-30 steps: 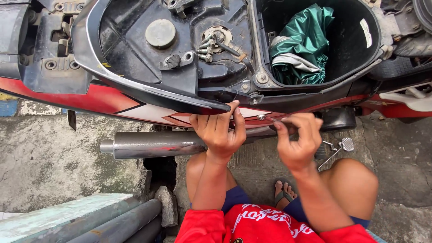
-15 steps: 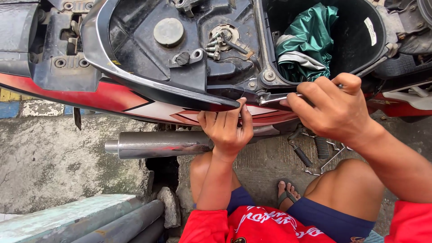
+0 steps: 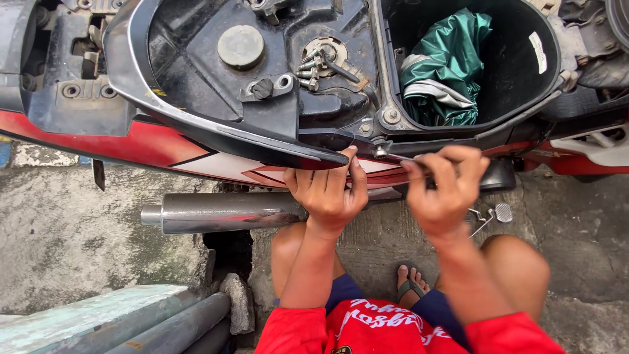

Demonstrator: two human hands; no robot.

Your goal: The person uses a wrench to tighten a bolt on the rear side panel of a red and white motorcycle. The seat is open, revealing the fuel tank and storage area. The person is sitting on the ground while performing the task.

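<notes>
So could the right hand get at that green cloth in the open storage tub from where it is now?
Probably yes: the right hand sits at the bike's side edge just below the storage tub, whose top is open, and nothing covers the green cloth.

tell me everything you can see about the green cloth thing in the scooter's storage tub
The green cloth is a crumpled bundle of shiny, dark teal fabric, thin and slick like a raincoat, with a pale grey-white band showing among the folds low on its left side. It lies loosely bunched against the left wall of the open black storage tub, filling about half of it. Neither hand touches it; only the tub's walls and floor do.
</notes>
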